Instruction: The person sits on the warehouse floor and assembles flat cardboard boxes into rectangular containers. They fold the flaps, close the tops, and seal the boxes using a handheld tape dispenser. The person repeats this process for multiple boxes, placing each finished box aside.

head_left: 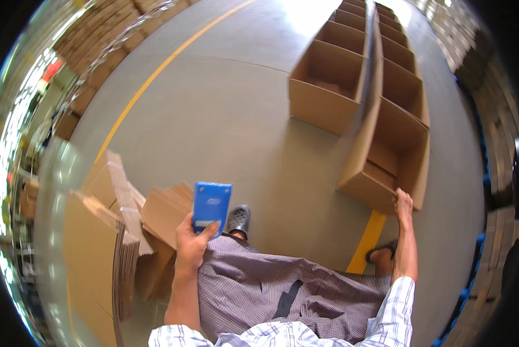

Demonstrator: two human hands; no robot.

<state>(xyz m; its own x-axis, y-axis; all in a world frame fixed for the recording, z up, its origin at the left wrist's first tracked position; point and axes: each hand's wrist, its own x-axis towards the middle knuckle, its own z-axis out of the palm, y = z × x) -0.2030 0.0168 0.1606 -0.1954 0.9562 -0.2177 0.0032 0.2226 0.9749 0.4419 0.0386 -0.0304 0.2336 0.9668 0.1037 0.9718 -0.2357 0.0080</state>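
In my left hand (193,246) is a flat blue rectangular box-like object (211,202), fingers wrapped round its lower end and thumb across its face. My right hand (404,200) grips the near top edge of an open-topped cardboard box (360,153), the closest in the right-hand row. Bare cardboard flaps show inside this box. Most of the right fingers are hidden over the rim.
Another row of open cardboard boxes (323,101) runs alongside on the grey floor (230,115). Flattened cartons (91,254) stand stacked at my left. Yellow lines (172,58) mark the floor. Loaded pallets (496,115) line the right side.
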